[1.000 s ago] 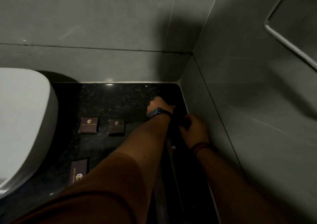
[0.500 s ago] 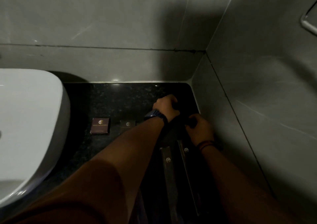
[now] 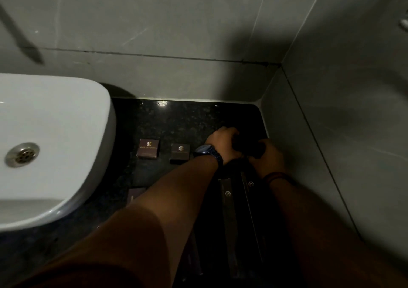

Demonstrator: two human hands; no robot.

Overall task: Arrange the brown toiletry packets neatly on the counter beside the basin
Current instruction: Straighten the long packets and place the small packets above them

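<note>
**Long packets run toward the back corner, where both hands meet**

Two long brown packets, one [image 3: 228, 217] lying just left of the other [image 3: 251, 201], are laid side by side on the dark counter [image 3: 176, 120], their long axes running from the near edge toward the back corner by the side wall. Their far ends are hidden under the hands. The left hand [image 3: 223, 143] and the right hand [image 3: 268, 155] are curled close together around a dark object at that far end; what it is cannot be made out in the shadow, nor whether the fingers are truly clamped on it. Both hands are about equally near the packets' far ends, the right hand over the right packet.

Left of the hands, two square packets [image 3: 148, 149] [image 3: 180, 153] are set in a row, slightly apart, and a further packet [image 3: 135, 194] shows partly beneath the left forearm. The white basin [image 3: 66, 146] stands beyond them.

Any straightening is judged to need a push or pull along the packets' length.
</note>
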